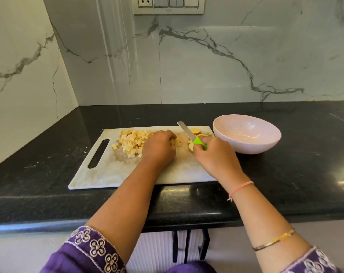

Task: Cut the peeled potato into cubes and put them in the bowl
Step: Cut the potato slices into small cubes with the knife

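Left hand [159, 149] is holding down a potato piece [178, 142] with curled fingers, hiding most of it. Right hand [214, 154] is gripping the knife [190, 135], covering part of its green handle. We're seeing cubes [131, 142] piling on the cutting board [112, 172], bowl [246, 143] sitting just right. Switch plate [168, 10] is getting cropped; we're reading no lettering.

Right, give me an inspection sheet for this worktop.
Surface: black counter, white board lying near its front edge.
Job's things: cubes piled on the board's left; slices at its right; bowl right of the board, no potato inside.
Clutter: nothing seen.
Hands: left hand curled on a piece; right hand grips the knife, blade pointing away.
Cables: nothing seen.
Surroundings: marble walls, switch panel above.
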